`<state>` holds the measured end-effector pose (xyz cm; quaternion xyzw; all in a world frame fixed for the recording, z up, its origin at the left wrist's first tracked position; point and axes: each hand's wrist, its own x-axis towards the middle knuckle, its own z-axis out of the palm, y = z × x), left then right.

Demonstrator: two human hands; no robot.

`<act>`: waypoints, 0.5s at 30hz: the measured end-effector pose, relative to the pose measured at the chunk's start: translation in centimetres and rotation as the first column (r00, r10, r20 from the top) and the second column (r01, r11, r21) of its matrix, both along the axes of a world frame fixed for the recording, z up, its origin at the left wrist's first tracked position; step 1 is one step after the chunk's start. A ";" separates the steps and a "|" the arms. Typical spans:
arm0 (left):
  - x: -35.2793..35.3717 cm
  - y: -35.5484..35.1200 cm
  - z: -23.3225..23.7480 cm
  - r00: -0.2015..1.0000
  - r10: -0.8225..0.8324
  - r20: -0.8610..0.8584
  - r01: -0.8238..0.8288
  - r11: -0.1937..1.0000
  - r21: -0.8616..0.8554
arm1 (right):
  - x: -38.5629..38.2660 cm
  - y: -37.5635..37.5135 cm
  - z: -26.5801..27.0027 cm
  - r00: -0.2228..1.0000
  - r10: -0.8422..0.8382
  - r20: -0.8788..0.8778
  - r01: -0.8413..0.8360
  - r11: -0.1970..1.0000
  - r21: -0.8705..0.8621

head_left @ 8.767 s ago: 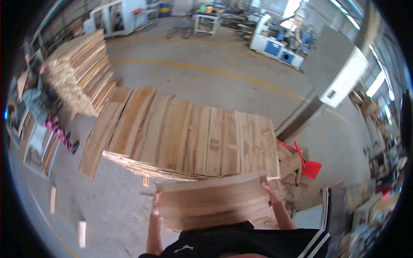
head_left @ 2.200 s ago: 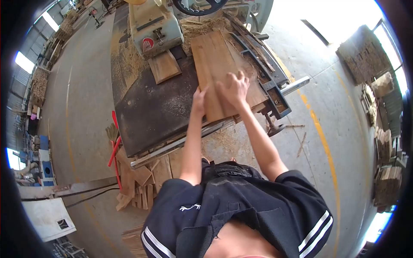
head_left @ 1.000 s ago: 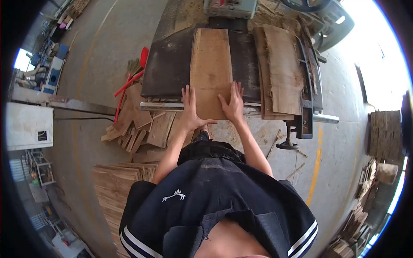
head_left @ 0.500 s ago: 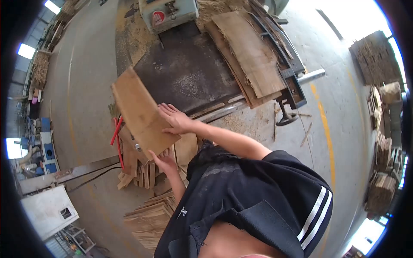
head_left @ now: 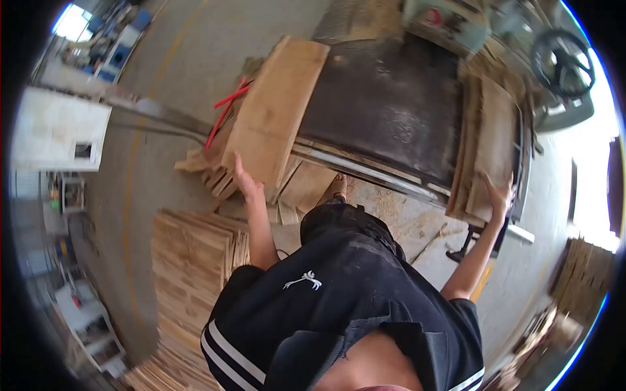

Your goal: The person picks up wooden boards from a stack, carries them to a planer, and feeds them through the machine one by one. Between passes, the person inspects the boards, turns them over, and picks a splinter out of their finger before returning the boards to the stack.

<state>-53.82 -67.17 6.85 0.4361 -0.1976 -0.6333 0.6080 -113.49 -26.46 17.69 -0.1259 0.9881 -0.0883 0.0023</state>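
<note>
Steadies one plank [head_left: 277, 111] with the left hand [head_left: 246, 186], palm open and fingers straight against its near end. Holds it tilted off the left edge of the machine table [head_left: 391, 104], left of centre in the frame, above the offcuts [head_left: 215, 179] and the red handle [head_left: 225, 104]. Reaches with the right hand [head_left: 499, 195] to the near end of the boards [head_left: 486, 143] stacked at the table's right edge; cannot tell whether clamped there or merely laid on. Looks roughly midway: shows a stack of planks [head_left: 192, 260] on the floor at lower left, this plank not yet set down, and several boards left on the table.
</note>
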 end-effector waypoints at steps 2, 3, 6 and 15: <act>0.4 0.4 0.5 0.999 0.021 0.037 -0.022 1.000 0.014 | -1.8 1.4 -3.1 0.995 0.039 0.092 -0.027 0.992 -0.127; -0.1 0.7 1.7 0.998 0.048 0.040 -0.050 0.998 0.039 | -0.9 1.1 -3.0 0.998 0.009 0.064 -0.002 0.995 -0.098; 0.7 -0.4 1.8 0.996 0.085 0.031 -0.086 0.995 0.050 | 2.2 -1.4 -0.8 0.996 -0.043 0.073 0.043 0.999 -0.002; 4.8 -9.6 5.4 0.934 0.274 0.230 -0.258 0.961 -0.099 | 3.4 -3.4 0.9 0.978 -0.112 0.177 0.096 0.991 0.096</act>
